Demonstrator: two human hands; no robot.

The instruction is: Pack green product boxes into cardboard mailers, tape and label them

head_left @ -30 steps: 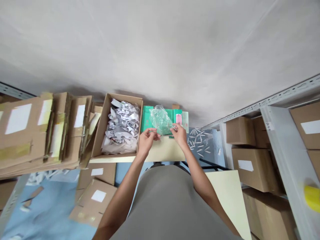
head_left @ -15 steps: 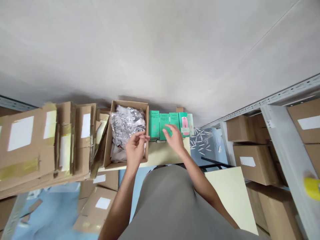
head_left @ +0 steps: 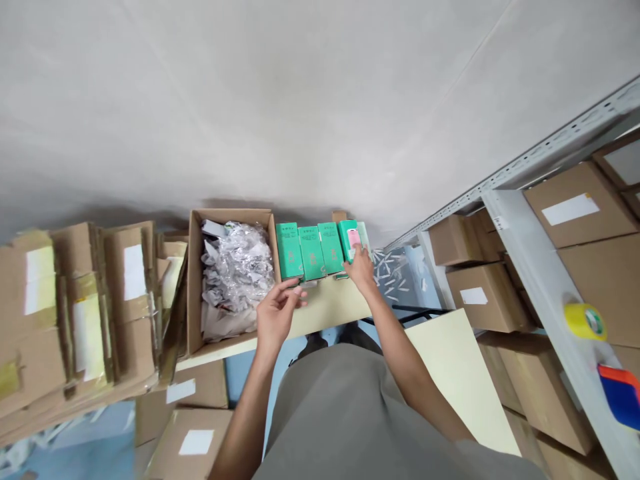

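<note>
Several green boxes stand in a row on a pale table [head_left: 327,303]. My right hand [head_left: 360,268] grips the lower end of the green box with a pink picture [head_left: 347,230], fingers over its front. Left of it stand three plain green boxes [head_left: 311,253] with small dark print. My left hand [head_left: 277,310] hovers at the table's front, between the carton and the green boxes. Its fingers are loosely curled and apart, with nothing visible in them. A crumpled clear plastic bag [head_left: 245,257] lies on paper scraps in the open carton [head_left: 194,287].
Flattened cardboard boxes [head_left: 130,333] with white labels lean in a stack at left. Cartons [head_left: 187,447] sit on the blue floor below. At right, a metal shelf [head_left: 545,300] holds cartons [head_left: 493,293]; a yellow tape roll [head_left: 585,321] is on its post. White strips [head_left: 393,270] lie beyond the table.
The clear plastic bag went from between both hands into the carton at left. My right hand then moved right onto the green box with the pink picture. My left hand came back slightly.
</note>
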